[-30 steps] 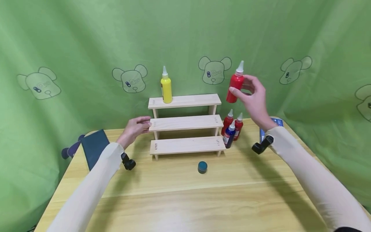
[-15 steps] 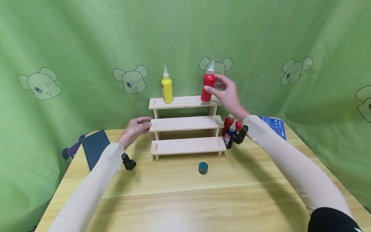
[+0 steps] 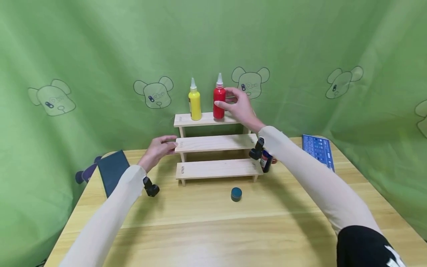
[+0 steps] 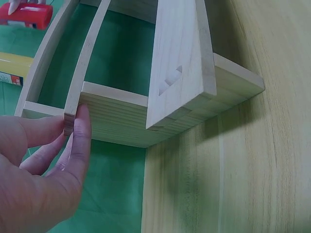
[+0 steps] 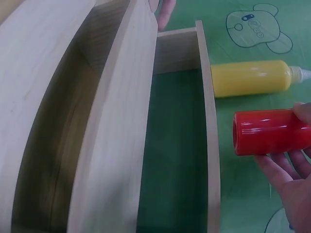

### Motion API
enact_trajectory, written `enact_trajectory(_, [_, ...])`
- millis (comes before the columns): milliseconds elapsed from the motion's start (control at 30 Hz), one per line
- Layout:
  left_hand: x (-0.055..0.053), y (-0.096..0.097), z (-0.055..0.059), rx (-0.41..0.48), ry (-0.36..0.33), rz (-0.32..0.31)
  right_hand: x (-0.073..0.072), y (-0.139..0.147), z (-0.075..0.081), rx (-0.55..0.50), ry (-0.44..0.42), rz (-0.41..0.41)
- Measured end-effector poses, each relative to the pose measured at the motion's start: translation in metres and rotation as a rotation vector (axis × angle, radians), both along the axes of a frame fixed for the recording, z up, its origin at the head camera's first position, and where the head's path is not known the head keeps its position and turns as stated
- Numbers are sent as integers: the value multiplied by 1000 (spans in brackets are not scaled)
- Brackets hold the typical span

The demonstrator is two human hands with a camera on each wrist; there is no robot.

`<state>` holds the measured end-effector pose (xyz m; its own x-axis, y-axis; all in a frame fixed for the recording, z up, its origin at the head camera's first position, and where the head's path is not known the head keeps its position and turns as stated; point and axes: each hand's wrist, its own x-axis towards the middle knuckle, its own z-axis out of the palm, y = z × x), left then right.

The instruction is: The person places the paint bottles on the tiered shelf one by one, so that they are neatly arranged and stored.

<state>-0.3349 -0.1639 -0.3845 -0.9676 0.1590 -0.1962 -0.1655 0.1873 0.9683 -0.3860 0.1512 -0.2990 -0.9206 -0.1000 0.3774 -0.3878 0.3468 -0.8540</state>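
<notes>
My right hand (image 3: 241,110) grips a red squeeze bottle (image 3: 218,102) with a white pointed nozzle, thumb and fingers round its sides. It is upright over the top step of a three-step wooden display rack (image 3: 217,142). A gap shows between the bottle's base and that step in the right wrist view. To its left, a yellow squeeze bottle (image 3: 195,105) stands on the same step. My left hand (image 3: 158,151) pinches the left end of the middle step, thumb on one face and fingers (image 4: 81,141) on the other.
A dark blue bottle (image 3: 265,163) stands right of the rack, partly hidden behind my right wrist, with a bit of red beside it. A small teal-lidded jar (image 3: 236,194) is in front. A dark notebook (image 3: 113,170) lies left, a blue printed card (image 3: 318,151) right.
My right hand has carried the red bottle leftward from beyond the rack's right end to over the top step, near the yellow bottle. My left hand keeps its hold on the middle step.
</notes>
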Motion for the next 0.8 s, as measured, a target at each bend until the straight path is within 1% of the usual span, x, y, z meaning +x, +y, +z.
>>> enact_trajectory(167, [0, 7, -1, 13, 10, 0, -5, -6, 2, 33, 14, -5])
enact_trajectory(367, [1, 3, 0, -7, 21, 12, -12, -16, 0, 11, 5, 4])
enact_trajectory(467, [0, 1, 0, -7, 17, 6, -15, -20, -3, -14, 2, -1])
enact_trajectory(600, [1, 0, 1, -16, 14, 7, -19, -21, -9, -21, -14, 6])
enact_trajectory(800, [0, 2, -1, -15, 21, -3, -21, -19, -15, -26, 2, 9])
